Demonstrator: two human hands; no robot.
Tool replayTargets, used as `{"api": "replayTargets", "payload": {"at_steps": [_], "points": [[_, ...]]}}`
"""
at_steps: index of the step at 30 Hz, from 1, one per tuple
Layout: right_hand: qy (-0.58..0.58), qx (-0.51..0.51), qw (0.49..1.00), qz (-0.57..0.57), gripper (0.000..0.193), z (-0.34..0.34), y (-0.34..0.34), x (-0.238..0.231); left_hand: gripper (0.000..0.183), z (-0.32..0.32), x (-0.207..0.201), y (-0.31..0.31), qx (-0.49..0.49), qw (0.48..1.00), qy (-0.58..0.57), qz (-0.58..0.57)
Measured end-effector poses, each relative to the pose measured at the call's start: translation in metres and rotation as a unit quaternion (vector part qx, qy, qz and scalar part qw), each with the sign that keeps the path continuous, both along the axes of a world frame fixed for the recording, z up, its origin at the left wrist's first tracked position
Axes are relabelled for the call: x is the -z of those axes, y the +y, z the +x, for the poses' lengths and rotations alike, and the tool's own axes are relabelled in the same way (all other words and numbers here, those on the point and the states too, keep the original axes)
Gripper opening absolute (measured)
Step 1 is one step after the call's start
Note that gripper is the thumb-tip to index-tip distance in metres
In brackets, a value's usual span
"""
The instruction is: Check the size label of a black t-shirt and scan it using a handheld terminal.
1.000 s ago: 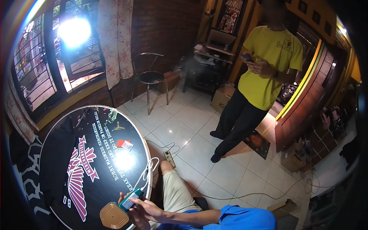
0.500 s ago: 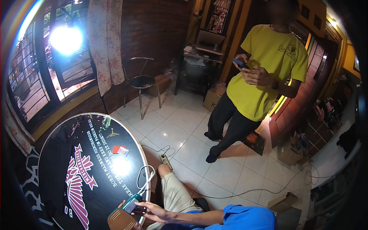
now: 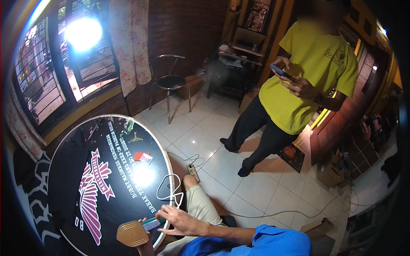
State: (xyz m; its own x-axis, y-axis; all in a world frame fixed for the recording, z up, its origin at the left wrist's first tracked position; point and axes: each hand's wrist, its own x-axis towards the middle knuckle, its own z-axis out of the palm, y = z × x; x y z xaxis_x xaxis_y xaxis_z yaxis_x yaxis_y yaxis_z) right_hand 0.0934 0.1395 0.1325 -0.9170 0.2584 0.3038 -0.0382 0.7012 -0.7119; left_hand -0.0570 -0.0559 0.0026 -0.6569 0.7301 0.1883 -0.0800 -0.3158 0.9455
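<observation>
Seemingly for steadiness, the left hand, partly hidden, grips a green-and-white device over the worktop, its gold-brown plate facing up; the right hand, half-curled, meets the far end near a white cable, any pinch unclear.

Table: packet on top, device at near side, window behind left, chair behind right, power strip right, person farther right.
</observation>
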Motion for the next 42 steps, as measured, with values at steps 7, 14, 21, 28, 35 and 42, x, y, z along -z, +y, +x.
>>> {"api": "replayTargets", "payload": {"at_steps": [7,14,21,28,35,42], "points": [[-0.215,-0.131,0.965,-0.076,0.084,-0.002,0.008,0.009,0.055,0.025,-0.065,-0.020,0.002,0.988,-0.033,-0.151],[-0.238,-0.129,0.933,-0.239,0.064,0.009,0.009,0.025,0.049,0.027,-0.107,0.008,0.024,0.964,-0.005,-0.265],[-0.134,-0.045,0.955,-0.261,0.062,0.024,0.018,0.046,0.085,0.039,-0.093,0.037,0.025,0.985,-0.025,-0.167],[-0.118,-0.053,0.957,-0.261,0.065,0.004,0.025,0.038,0.062,0.033,-0.050,0.053,-0.042,0.981,-0.137,-0.131],[-0.157,-0.125,0.901,-0.384,0.077,0.022,0.031,0.076,0.059,0.015,-0.022,0.032,-0.098,0.990,-0.086,-0.060],[0.078,0.206,0.748,-0.626,0.041,0.031,0.098,0.117,0.077,-0.015,-0.014,0.049,0.045,0.959,-0.250,0.122]]}}
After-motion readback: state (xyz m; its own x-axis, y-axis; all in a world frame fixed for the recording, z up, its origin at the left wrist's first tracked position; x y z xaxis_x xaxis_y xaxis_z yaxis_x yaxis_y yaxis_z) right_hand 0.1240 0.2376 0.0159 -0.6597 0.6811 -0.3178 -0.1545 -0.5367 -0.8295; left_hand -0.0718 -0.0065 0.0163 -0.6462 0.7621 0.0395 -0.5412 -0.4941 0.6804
